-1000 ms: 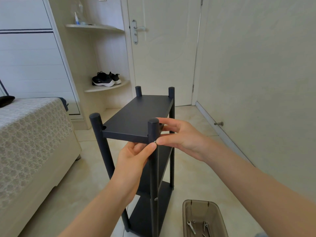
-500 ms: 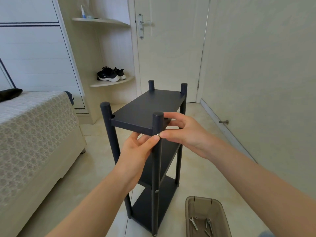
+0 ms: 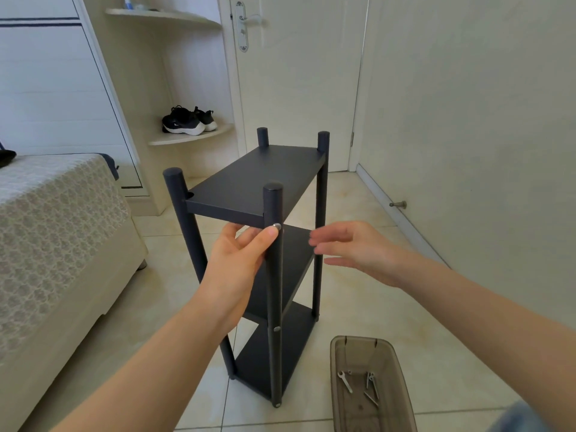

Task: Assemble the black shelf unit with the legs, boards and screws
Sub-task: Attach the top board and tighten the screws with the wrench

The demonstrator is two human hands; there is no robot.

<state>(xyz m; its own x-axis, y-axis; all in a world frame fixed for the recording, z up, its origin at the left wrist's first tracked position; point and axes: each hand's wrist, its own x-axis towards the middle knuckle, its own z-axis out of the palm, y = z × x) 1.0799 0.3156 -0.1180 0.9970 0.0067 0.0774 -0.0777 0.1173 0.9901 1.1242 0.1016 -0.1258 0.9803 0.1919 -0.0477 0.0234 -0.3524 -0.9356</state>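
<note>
The black shelf unit (image 3: pixel 249 185) stands upright on the tiled floor, with three boards between four round legs. A silver screw (image 3: pixel 276 226) sits in the near right leg (image 3: pixel 274 291) at the height of the top board. My left hand (image 3: pixel 240 257) wraps around that leg just below the top board, its thumb tip touching the screw. My right hand (image 3: pixel 352 247) hovers to the right of the leg, fingers spread, touching nothing. Further screw heads show lower on the same leg.
A brown translucent tray (image 3: pixel 383 347) with a small wrench and several metal pieces lies on the floor at the lower right. A bed (image 3: pixel 56 219) fills the left. Corner shelves with black shoes (image 3: pixel 187 120), a door and a wall door stop (image 3: pixel 397 204) lie behind.
My right hand has let go of the screw and pulled away to the right, fingers now spread. My left hand stays on the leg. The view has shifted back a little.
</note>
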